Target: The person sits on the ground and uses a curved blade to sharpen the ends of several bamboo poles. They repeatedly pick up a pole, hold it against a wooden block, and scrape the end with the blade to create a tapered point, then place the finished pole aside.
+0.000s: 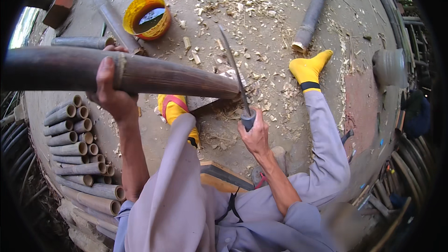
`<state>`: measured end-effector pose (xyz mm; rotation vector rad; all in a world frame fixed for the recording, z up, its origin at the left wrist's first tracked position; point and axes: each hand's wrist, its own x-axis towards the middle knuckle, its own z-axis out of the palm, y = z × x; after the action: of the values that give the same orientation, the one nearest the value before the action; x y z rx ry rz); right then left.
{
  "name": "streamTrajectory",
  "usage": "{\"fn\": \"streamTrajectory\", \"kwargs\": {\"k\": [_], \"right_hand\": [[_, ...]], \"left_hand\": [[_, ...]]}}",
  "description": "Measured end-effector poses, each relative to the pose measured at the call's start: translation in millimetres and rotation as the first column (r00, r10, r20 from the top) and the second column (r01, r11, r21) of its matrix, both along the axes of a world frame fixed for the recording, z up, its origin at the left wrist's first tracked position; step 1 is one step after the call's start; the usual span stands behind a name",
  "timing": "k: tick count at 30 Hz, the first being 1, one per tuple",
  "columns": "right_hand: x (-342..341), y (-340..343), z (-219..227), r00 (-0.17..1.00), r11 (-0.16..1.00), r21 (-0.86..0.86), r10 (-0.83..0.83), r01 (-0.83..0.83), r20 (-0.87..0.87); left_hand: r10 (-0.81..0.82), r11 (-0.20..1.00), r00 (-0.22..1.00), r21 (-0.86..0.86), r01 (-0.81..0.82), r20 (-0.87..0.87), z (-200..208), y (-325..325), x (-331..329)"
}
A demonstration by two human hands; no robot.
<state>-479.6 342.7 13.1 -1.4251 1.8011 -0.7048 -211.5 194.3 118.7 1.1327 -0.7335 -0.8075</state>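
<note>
A thick dark bamboo pole (pixel 172 72) runs from the left edge toward the middle, raised above the ground at its left. My left hand (pixel 114 84) is wrapped round it just beside a pale node ring. The pole's right end lies over a small block (pixel 203 102), near my yellow-socked foot in its red-strapped sandal. In my right hand (pixel 255 133) is the grey handle of a long narrow blade (pixel 232 65), its tip pointing up and away. The blade stands right beside the pole's cut end; whether they touch I cannot tell.
A yellow bucket (pixel 147 17) with dark liquid stands at the far left. Cut bamboo pieces (pixel 84 154) are stacked at the left. Another pole (pixel 313 11) lies beyond my outstretched right foot (pixel 311 67). Wood chips (pixel 238 0) litter the ground. A translucent container (pixel 390 67) stands at the right.
</note>
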Motion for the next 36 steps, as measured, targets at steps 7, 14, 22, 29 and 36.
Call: {"fn": "streamTrajectory", "kwargs": {"k": [7, 14, 22, 29, 36], "right_hand": [[-7.1, -20.6, 27.6, 0.994, 0.992, -0.124, 0.019, -0.005, 0.107], [-22.9, -25.7, -55.7, 0.996, 0.996, 0.043, 0.074, -0.076, 0.044], [-3.9, -29.8, -52.4, 0.993, 0.976, 0.215, 0.014, -0.039, 0.115], [-20.2, -24.7, -38.0, 0.989, 0.97, 0.204, 0.145, -0.135, -0.035], [-12.0, -35.0, -1.5, 0.995, 0.995, 0.049, 0.081, -0.084, 0.065]], "left_hand": [[-0.079, 0.996, 0.997, 0.034, 0.079, 0.009, 2.2, -1.3, -8.5], [-0.126, 0.991, 0.992, 0.031, 0.126, -0.01, 8.6, -9.9, -20.4], [-0.058, 0.998, 0.949, -0.037, 0.049, -0.31, -0.4, -16.0, 15.3], [0.123, 0.992, 0.953, 0.034, -0.118, -0.276, -31.8, -7.6, 46.1], [0.024, 0.998, 0.981, -0.046, -0.034, -0.192, -13.2, 18.7, 52.4]]}}
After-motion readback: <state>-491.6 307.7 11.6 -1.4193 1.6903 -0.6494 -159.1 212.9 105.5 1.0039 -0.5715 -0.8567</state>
